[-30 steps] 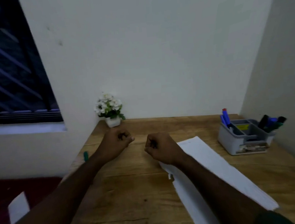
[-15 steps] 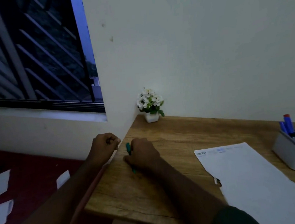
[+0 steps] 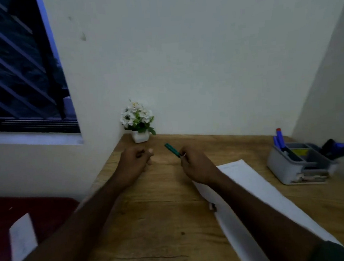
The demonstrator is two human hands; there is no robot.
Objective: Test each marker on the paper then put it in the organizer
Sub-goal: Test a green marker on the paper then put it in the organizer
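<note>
Right hand point(image 3: 194, 165): fingers curled round a green marker point(image 3: 172, 150), held above the desk point(image 3: 153, 224), tip pointing up-left.
Left hand point(image 3: 135, 164): loose fist, holds nothing.
Paper point(image 3: 264, 195): flat, under right forearm.
Organizer point(image 3: 293, 168): far right, markers inside.
Flowerpot point(image 3: 138, 122): back corner.

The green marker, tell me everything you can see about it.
The green marker is a slim teal-green stick, apparently plastic. The right hand pinches its near end, and the rest juts up and away to the left, tilted above the wooden table. Nothing else touches it. Whether it is capped cannot be told.
</note>
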